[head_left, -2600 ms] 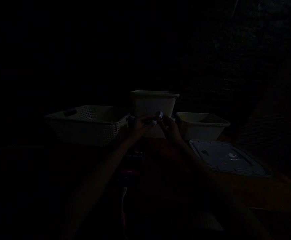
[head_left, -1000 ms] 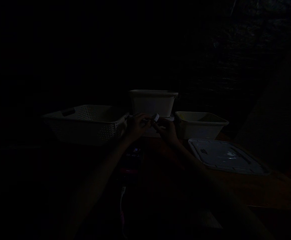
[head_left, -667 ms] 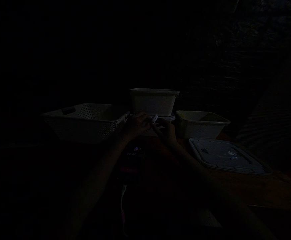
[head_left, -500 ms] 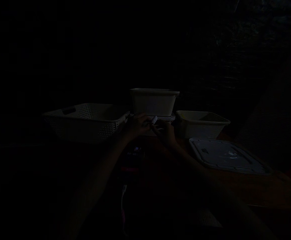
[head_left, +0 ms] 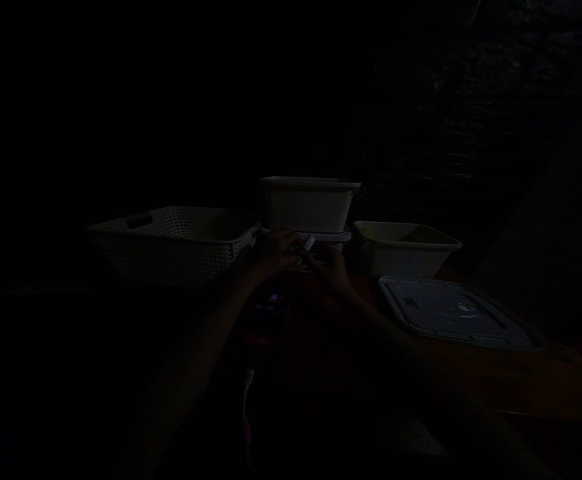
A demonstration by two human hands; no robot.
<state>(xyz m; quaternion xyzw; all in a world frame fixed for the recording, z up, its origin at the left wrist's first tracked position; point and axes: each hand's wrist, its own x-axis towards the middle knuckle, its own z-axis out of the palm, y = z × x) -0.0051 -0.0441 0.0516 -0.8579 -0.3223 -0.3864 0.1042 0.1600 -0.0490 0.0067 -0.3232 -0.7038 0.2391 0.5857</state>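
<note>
The scene is very dark. My left hand (head_left: 275,252) is closed around a small pale object (head_left: 309,242), whose kind I cannot make out. Close beside it, my right hand (head_left: 331,267) has its fingers bent in against the same object. Both hands are held in front of a stack of white plastic tubs; the upper tub (head_left: 308,208) rests on the lidded lower tub (head_left: 338,244). The hands partly hide the lower tub.
A perforated basket (head_left: 171,257) stands to the left, an open white tub (head_left: 405,259) to the right. Nearer on the right, a flat lid (head_left: 451,310) lies on the wooden table (head_left: 531,380). A lit phone (head_left: 263,327) with a white cable (head_left: 245,400) lies in front.
The fingers of my right hand have shifted slightly around the pale object. Both hands stay in almost the same place, and the tubs, basket and lid have not moved.
</note>
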